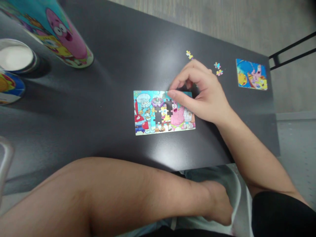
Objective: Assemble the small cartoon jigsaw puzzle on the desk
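A cartoon jigsaw puzzle (142,128) lies on the dark table, with dark gaps in its middle where pieces are out. My right hand (202,89) reaches over its upper right part. Thumb and index finger press together at the puzzle's top edge; whatever is between them is hidden. Beyond my knuckles lies a loose puzzle piece (189,54), and two more, a blue one (217,65) and a yellow-pink one (219,72), are to the right. Bent down below the table's near edge, my left hand (219,202) is away from the puzzle, its fingers hidden.
A small cartoon picture card (251,75) lies near the table's right end. A tall cartoon-printed tin (66,36) stands at the upper left, beside a round open container (16,57) and a printed lid (10,87). My left forearm (148,187) runs along the table's near edge.
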### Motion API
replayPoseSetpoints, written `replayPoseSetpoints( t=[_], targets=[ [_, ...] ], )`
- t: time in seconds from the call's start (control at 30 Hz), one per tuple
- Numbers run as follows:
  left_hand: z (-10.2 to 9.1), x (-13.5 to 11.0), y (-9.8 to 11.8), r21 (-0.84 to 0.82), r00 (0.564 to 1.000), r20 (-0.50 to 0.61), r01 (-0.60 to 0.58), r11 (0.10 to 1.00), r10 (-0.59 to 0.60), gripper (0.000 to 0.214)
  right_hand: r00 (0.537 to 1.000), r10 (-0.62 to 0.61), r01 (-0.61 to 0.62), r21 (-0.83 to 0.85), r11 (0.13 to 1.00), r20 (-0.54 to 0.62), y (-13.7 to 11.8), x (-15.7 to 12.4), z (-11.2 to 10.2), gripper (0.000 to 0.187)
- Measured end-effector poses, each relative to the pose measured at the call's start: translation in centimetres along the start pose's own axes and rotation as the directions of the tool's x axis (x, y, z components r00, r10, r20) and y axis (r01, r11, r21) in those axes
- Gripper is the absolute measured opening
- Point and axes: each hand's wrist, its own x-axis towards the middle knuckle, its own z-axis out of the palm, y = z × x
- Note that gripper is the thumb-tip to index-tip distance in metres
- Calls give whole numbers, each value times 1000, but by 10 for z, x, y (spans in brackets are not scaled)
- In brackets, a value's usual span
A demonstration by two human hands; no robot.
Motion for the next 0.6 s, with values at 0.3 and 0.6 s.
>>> replayPoseSetpoints(
  t=[0.3, 0.6],
  targets=[
    [-5, -27, -20, -55, 924, 47, -376, 925, 379, 31, 873, 167, -269, -167, 948, -459, 100, -1, -88, 44],
    [-22, -38, -41, -17, 897, 83, -434, 901, 434, 29, 870, 455, -492, -286, 822, -190, 98, -20, -118, 25]
  ],
)
